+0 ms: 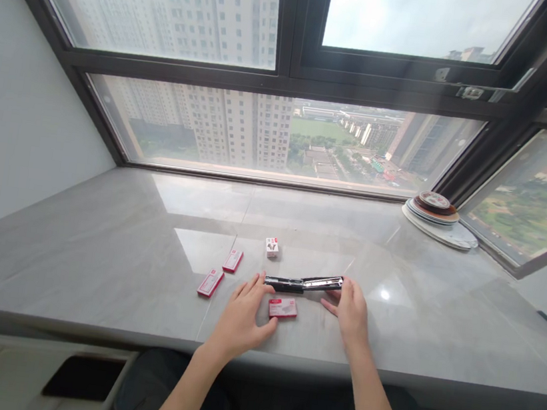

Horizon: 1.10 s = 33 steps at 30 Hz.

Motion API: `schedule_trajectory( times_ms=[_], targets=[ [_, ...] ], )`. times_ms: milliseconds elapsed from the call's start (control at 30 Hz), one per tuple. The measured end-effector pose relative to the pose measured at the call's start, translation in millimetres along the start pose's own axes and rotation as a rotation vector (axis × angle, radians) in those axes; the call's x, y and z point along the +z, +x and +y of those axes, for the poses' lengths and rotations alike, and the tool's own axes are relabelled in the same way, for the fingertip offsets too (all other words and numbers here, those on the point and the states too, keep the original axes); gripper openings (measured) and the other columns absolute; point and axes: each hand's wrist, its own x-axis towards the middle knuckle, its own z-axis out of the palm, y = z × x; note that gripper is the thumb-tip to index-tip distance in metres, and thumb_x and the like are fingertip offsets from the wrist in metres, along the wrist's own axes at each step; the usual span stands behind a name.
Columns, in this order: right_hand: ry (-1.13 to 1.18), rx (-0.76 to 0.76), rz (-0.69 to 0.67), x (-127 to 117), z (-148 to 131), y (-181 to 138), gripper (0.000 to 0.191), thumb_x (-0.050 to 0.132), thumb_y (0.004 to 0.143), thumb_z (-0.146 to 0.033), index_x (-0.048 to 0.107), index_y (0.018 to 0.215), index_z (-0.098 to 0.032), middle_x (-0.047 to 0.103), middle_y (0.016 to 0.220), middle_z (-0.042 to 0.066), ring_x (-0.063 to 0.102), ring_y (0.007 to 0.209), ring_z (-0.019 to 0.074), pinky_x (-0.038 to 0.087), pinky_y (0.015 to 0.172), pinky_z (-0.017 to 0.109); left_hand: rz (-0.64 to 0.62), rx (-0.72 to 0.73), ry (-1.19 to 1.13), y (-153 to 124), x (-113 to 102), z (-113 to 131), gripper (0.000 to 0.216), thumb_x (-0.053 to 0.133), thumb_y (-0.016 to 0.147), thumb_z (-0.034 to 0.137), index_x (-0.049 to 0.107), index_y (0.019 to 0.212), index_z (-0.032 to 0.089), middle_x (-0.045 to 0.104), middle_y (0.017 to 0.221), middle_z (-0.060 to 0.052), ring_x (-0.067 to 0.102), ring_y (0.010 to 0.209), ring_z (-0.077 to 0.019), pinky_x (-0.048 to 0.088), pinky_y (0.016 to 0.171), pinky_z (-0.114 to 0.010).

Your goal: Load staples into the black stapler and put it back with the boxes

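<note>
The left hand (pixel 245 315), thumb spread, touches the opened stapler (pixel 284 285) at nine o'clock; the right hand (pixel 352 313) grips at three. Even support is best.

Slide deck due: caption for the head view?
Left hand and right hand at either end of an opened stapler, four small boxes nearby on a grey counter.

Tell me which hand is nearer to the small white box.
Left: the left hand is in front of the small white box, slightly left; the right hand is farther, to its front-right.
</note>
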Motion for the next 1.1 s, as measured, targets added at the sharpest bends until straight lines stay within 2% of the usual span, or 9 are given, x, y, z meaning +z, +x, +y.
schedule_trajectory(
  times_ms=[67,133,233,300,433,567,733,900,1100],
  targets=[
    [-0.137,0.030,-0.011,-15.3,2.8,-0.7,0.051,0.049,0.092,-0.067,0.057,0.118,-0.024,0.068,0.094,0.003,0.068,0.066,0.0176,0.054,0.046,0.026,-0.009,-0.007,-0.020,0.1,-0.8,-1.0,0.034,0.067,0.086,0.030,0.060,0.119,0.030,0.035,0.166,-0.002,0.028,0.156,-0.0279,0.029,0.125,-0.049],
    [-0.290,0.078,-0.154,-19.1,3.5,-8.1,0.050,0.046,0.093,-0.067,0.059,0.112,-0.023,0.064,0.075,-0.001,0.057,0.046,0.0136,0.041,0.037,0.023,-0.013,-0.010,-0.029,0.9,0.1,-1.7,0.028,0.066,0.085,0.029,0.061,0.112,0.030,0.036,0.166,-0.002,0.027,0.156,-0.0275,0.029,0.125,-0.050],
    [-0.471,0.060,-0.459,-3.9,3.5,-27.0,0.047,0.047,0.094,-0.064,0.064,0.091,-0.020,0.058,0.056,-0.003,0.048,0.041,0.0118,0.033,0.040,0.023,-0.003,-0.013,-0.036,2.2,3.1,-1.8,0.027,0.068,0.084,0.028,0.062,0.111,0.029,0.037,0.165,-0.002,0.026,0.156,-0.0279,0.028,0.126,-0.051],
    [-0.514,-0.014,-0.550,12.6,3.6,-38.6,0.046,0.049,0.095,-0.060,0.065,0.081,-0.019,0.057,0.053,-0.002,0.049,0.046,0.0125,0.034,0.046,0.023,0.001,-0.020,-0.040,2.9,4.5,-2.1,0.029,0.069,0.083,0.029,0.063,0.111,0.029,0.037,0.165,-0.003,0.027,0.156,-0.0286,0.027,0.126,-0.052],
    [-0.534,-0.068,-0.576,30.8,4.2,-44.7,0.042,0.056,0.093,-0.056,0.067,0.079,-0.017,0.066,0.062,0.002,0.053,0.055,0.0142,0.034,0.052,0.024,-0.014,-0.028,-0.065,3.1,1.5,-5.1,0.029,0.072,0.083,0.032,0.065,0.111,0.029,0.036,0.165,-0.003,0.029,0.155,-0.0275,0.028,0.126,-0.050],
    [-0.581,-0.062,-0.566,16.8,4.0,-34.3,0.040,0.056,0.092,-0.054,0.067,0.078,-0.017,0.066,0.064,0.003,0.055,0.057,0.0157,0.033,0.053,0.025,-0.042,-0.005,-0.080,1.8,-3.8,-8.0,0.025,0.069,0.087,0.034,0.065,0.111,0.030,0.035,0.166,-0.002,0.029,0.155,-0.0250,0.030,0.126,-0.048],
    [-0.734,-0.149,-0.419,1.6,-11.8,-33.8,0.032,0.058,0.092,-0.051,0.067,0.090,-0.021,0.059,0.055,-0.002,0.052,0.052,0.0170,0.031,0.052,0.026,-0.008,0.018,-0.033,-1.2,0.3,-6.6,0.034,0.070,0.085,0.033,0.060,0.118,0.029,0.032,0.167,-0.005,0.028,0.156,-0.0268,0.027,0.127,-0.049],
    [-0.629,-0.325,-0.513,37.8,-35.1,-43.0,0.034,0.048,0.099,-0.046,0.070,0.110,-0.023,0.064,0.062,-0.001,0.059,0.059,0.0178,0.038,0.060,0.027,0.009,0.021,0.002,-2.5,5.7,-5.4,0.048,0.068,0.087,0.035,0.053,0.132,0.028,0.030,0.168,-0.007,0.029,0.156,-0.0272,0.026,0.127,-0.049],
    [-0.373,-0.036,-0.611,84.5,-19.1,-41.6,0.034,0.050,0.097,-0.047,0.067,0.098,-0.017,0.065,0.064,0.001,0.059,0.054,0.0157,0.038,0.050,0.024,-0.005,0.036,0.007,-1.6,4.8,-7.1,0.042,0.066,0.089,0.036,0.055,0.129,0.028,0.030,0.168,-0.005,0.026,0.157,-0.0271,0.027,0.126,-0.050]
  ],
)
